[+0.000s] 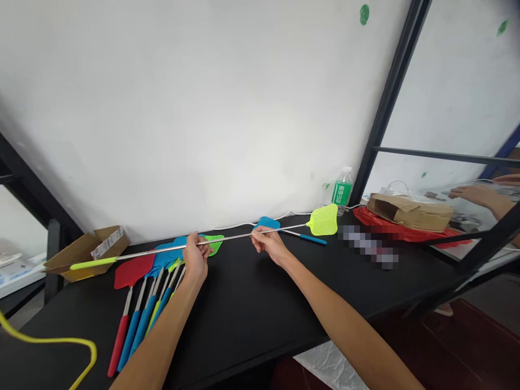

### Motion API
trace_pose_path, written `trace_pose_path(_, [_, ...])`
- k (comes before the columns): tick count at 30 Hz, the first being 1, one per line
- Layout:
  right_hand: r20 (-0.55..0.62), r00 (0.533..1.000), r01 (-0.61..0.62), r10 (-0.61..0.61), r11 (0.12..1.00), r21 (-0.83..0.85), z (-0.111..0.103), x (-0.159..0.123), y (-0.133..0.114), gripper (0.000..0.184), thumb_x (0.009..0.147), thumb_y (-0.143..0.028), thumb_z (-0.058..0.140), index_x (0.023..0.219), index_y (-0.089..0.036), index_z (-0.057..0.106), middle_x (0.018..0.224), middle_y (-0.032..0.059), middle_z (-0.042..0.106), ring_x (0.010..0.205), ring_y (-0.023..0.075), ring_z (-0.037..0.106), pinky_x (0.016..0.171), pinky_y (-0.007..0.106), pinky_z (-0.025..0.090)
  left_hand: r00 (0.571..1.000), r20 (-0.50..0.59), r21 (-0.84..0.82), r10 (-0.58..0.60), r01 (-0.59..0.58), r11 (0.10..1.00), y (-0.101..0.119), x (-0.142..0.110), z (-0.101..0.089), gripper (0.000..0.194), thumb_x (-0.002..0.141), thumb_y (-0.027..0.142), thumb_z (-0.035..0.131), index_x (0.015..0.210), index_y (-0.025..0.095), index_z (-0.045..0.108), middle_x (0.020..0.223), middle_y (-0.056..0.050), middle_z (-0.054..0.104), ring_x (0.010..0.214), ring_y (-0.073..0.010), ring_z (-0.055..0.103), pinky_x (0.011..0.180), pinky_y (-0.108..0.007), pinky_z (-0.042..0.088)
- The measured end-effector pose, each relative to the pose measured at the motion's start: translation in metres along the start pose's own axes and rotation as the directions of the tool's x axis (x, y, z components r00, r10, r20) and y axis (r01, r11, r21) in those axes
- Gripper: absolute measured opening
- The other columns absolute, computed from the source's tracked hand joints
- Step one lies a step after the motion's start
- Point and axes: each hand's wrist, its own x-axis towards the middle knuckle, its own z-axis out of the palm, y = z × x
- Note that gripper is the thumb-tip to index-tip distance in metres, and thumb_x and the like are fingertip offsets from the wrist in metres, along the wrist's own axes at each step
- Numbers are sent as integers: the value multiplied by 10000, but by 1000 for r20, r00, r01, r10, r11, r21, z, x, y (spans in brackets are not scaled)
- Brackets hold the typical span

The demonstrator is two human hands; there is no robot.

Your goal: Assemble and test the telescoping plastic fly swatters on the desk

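Observation:
A long fly swatter with a yellow-green perforated head (324,220), a thin metal shaft and a yellow-green grip spans the view, its head to the right. My left hand (196,254) is closed round the shaft left of centre. Nearer the head, my right hand (266,242) pinches the same shaft. Below and left of my left hand lie several other swatters, among them a red swatter (133,271) and blue ones (142,324), their handles toward me. Behind my right hand, a blue swatter (312,239) rests on the black table.
An open cardboard box (81,249) stands at the table's left end. A green-labelled bottle (343,189) is by the wall at right. Past the black frame post (390,97) are another carton (410,211) and another person's hand (471,194). A yellow cord (52,340) hangs at lower left.

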Motion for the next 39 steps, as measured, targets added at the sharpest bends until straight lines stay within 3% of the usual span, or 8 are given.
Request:
trace_pose_path(4, [-2, 999, -35, 35, 997, 65, 0, 1, 2, 313, 776, -483, 764, 858, -184, 718, 716, 9, 651, 549, 97, 565, 494, 213, 433, 973, -195, 12, 121, -121, 993, 6, 15, -10, 352, 774, 337, 557, 562, 220, 302, 498, 89, 268, 401, -73, 263, 469, -229, 377])
trace_pose_path(8, [-112, 992, -29, 50, 983, 182, -5, 5, 1, 346, 744, -495, 790, 871, -179, 733, 721, 15, 666, 545, 93, 582, 468, 196, 427, 902, -412, -55, 125, -162, 985, 20, 32, -27, 324, 766, 285, 528, 576, 228, 272, 502, 79, 263, 423, -94, 297, 423, -231, 327])
trace_pose_path(16, [-183, 981, -10, 60, 964, 264, -11, 9, 1, 361, 715, -479, 804, 882, -164, 742, 718, 18, 672, 536, 93, 579, 450, 202, 421, 850, -509, -25, 134, -170, 985, 31, 44, -43, 266, 797, 236, 452, 626, 243, 248, 515, 66, 274, 438, -111, 331, 419, -244, 339])
trace_pose_path(24, [-231, 971, 11, 58, 958, 287, -10, 6, -7, 367, 703, -494, 811, 851, -168, 734, 690, -1, 626, 522, 89, 534, 451, 216, 401, 942, -303, 9, 145, -150, 989, 12, 30, -26, 344, 771, 374, 519, 572, 233, 278, 485, 88, 245, 390, -85, 270, 428, -228, 359])
trace_pose_path(28, [-253, 966, 20, 49, 964, 266, -9, 5, -9, 393, 715, -540, 780, 818, -165, 726, 650, -9, 582, 514, 95, 510, 450, 230, 385, 994, -27, 39, 109, -108, 993, -2, 7, -5, 409, 817, 444, 555, 540, 222, 353, 479, 82, 259, 381, -78, 263, 415, -218, 337])
trace_pose_path(33, [-370, 928, 63, 42, 961, 268, -12, 6, -9, 406, 729, -577, 742, 757, -175, 687, 563, -29, 500, 479, 103, 470, 446, 250, 365, 945, 326, 198, -2, -66, 978, -17, -17, 10, 552, 858, 551, 574, 469, 217, 372, 435, 51, 306, 363, -84, 286, 400, -239, 308])
trace_pose_path(36, [-437, 899, 99, 32, 957, 274, -17, 8, -7, 396, 747, -574, 721, 736, -181, 665, 541, -39, 458, 467, 98, 447, 443, 248, 358, 902, 426, 294, -62, -73, 953, -21, -24, 11, 557, 859, 544, 599, 456, 206, 415, 427, 36, 328, 368, -87, 299, 395, -242, 259])
trace_pose_path(39, [-471, 882, 128, 15, 954, 270, -21, 9, -5, 400, 777, -578, 689, 716, -186, 645, 549, -30, 465, 471, 97, 441, 445, 248, 362, 887, 451, 335, -98, -67, 940, -21, -25, 11, 556, 864, 533, 599, 457, 201, 417, 424, 34, 332, 366, -84, 299, 397, -245, 235])
